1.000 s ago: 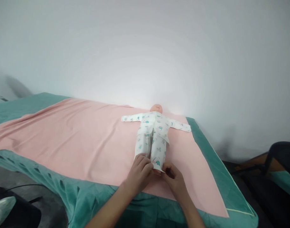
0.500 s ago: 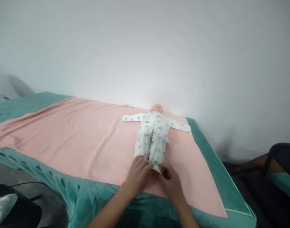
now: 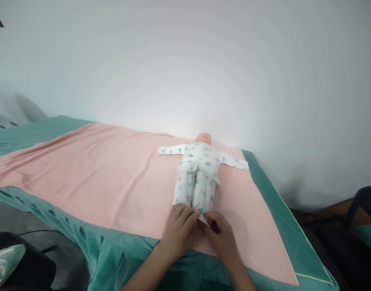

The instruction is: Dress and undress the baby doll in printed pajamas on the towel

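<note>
A baby doll (image 3: 199, 169) lies face up on a pink sheet (image 3: 106, 178), arms spread, dressed in white pyjamas with teal prints. Its bare head (image 3: 203, 138) is at the far side by the wall. My left hand (image 3: 179, 231) rests on the cuff of the doll's left-side trouser leg, fingers curled over the cloth. My right hand (image 3: 221, 238) pinches the hem of the other trouser leg (image 3: 204, 199) at its near end. The doll's feet are hidden under my fingers.
The pink sheet covers a teal bedspread (image 3: 112, 254) whose edge hangs toward me. A white wall stands right behind the doll. A dark chair (image 3: 364, 202) is at the right, and a pale object on a black thing (image 3: 9, 266) sits at the lower left.
Both hands have stayed at the trouser cuffs with only small finger shifts. The view has drifted slightly, so the doll sits a little further right.
</note>
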### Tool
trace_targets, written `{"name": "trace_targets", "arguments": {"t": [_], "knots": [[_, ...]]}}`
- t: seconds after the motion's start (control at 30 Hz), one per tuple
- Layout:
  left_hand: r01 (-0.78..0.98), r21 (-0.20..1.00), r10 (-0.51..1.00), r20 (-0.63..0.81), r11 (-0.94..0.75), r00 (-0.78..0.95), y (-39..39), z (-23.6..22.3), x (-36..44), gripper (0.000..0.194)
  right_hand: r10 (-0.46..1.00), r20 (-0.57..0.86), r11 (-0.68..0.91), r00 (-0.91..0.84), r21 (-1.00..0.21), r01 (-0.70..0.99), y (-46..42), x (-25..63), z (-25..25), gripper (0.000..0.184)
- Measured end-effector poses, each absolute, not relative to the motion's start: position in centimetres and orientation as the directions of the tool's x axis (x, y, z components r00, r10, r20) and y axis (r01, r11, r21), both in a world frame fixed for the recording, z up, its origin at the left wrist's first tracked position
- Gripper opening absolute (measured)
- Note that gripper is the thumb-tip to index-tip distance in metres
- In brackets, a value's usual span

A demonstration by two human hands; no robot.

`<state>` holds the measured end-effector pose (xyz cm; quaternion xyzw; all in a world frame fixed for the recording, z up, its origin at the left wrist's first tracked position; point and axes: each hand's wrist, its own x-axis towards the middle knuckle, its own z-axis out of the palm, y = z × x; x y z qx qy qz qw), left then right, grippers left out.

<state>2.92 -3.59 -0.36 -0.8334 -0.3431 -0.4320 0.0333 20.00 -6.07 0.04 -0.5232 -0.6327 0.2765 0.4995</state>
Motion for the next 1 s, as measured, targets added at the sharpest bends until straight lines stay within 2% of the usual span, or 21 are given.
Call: {"name": "trace_targets", "arguments": {"t": [0.23, 0.5, 0.6, 0.8, 0.9, 1.0], "knots": [[0.630, 0.272, 0.549, 0.781, -0.727, 0.297, -3.5, -1.1, 2.5, 0.037, 0.932, 0.363, 0.327, 0.006, -0.848, 0.417, -6.2, 19.9, 0.0, 0.014], [0.627, 0.347, 0.607, 0.751, -0.697, 0.260, -3.7, -1.5, 2.1, 0.039, 0.889, 0.458, 0.380, -0.015, -0.718, 0.584, -6.8, 19.7, -1.0, 0.019], [0.590, 0.431, 0.652, 0.723, -0.683, 0.227, -4.3, -1.3, 1.5, 0.041, 0.872, 0.489, 0.384, 0.012, -0.699, 0.603, -6.8, 19.8, -1.0, 0.016], [0.541, 0.640, 0.768, 0.640, -0.545, 0.017, -4.3, -1.6, -0.8, 0.039, 0.846, 0.532, 0.408, 0.028, -0.682, 0.607, -6.9, 20.0, -0.7, 0.020], [0.515, 0.716, 0.823, 0.567, -0.472, -0.034, -3.0, -1.6, -1.1, 0.031, 0.824, 0.566, 0.444, -0.008, -0.637, 0.630, -6.7, 19.9, -0.6, 0.028], [0.500, 0.792, 0.900, 0.433, -0.350, -0.056, -1.9, -1.1, -0.6, 0.017, 0.811, 0.582, 0.466, -0.056, -0.585, 0.664, -6.4, 19.7, -0.7, 0.038]]}}
